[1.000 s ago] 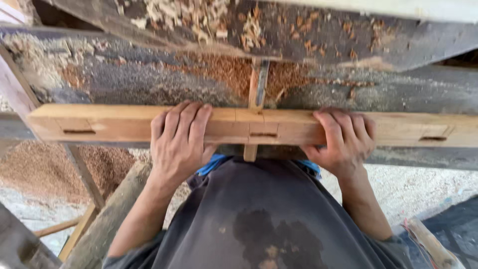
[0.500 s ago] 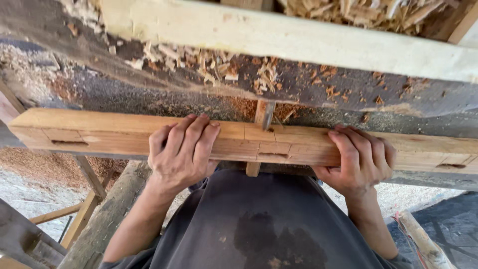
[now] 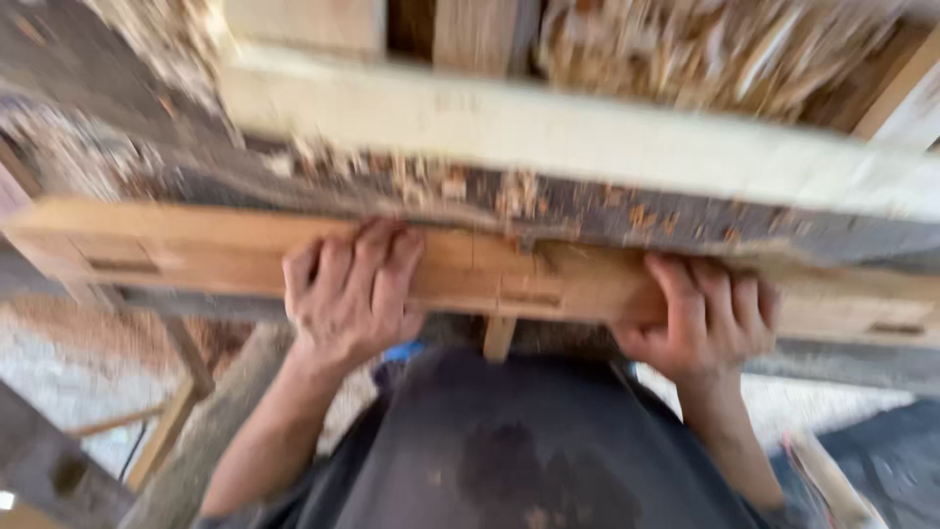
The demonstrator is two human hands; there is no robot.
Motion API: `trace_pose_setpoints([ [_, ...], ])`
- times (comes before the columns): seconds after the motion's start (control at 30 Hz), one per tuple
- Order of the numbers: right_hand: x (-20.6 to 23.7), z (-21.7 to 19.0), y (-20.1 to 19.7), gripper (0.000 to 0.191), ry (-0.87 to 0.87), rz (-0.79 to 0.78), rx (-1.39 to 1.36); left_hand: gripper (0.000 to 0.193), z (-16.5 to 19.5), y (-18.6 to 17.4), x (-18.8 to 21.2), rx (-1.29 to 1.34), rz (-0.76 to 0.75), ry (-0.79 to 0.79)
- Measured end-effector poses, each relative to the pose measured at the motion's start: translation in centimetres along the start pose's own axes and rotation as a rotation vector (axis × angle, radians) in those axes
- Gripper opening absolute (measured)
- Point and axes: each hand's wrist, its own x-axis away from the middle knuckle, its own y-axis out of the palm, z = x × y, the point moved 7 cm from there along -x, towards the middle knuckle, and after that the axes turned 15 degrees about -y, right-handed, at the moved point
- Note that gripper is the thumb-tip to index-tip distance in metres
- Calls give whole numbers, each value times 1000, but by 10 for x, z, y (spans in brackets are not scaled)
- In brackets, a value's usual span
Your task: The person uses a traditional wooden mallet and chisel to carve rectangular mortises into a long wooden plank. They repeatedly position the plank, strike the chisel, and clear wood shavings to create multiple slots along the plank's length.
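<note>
wooden beam point(image 3: 196, 260) crosswise, left-right; hands point(image 3: 352, 294) gripping.

Dark workbench point(image 3: 685, 220) strewn with wood shavings point(image 3: 470, 191) carries a pale beam point(image 3: 548, 132).

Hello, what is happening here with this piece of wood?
A person grips a long wooden beam with both bare hands. The left hand lies over its front face near the middle, and the right hand curls around it further right. The beam has rectangular slots cut into it and rests against a dark workbench scattered with wood shavings. A paler plank lies behind. The picture is blurred, so finer detail is unclear.
</note>
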Motion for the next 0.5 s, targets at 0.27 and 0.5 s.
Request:
trace_pose_setpoints([
  [0.27, 0, 2, -2, 49, 40, -20, -121, 36, 5, -2, 6, 21, -45, 9],
  [0.5, -1, -3, -8, 50, 11, -5, -85, 33, 9, -7, 12, 20, -3, -8],
])
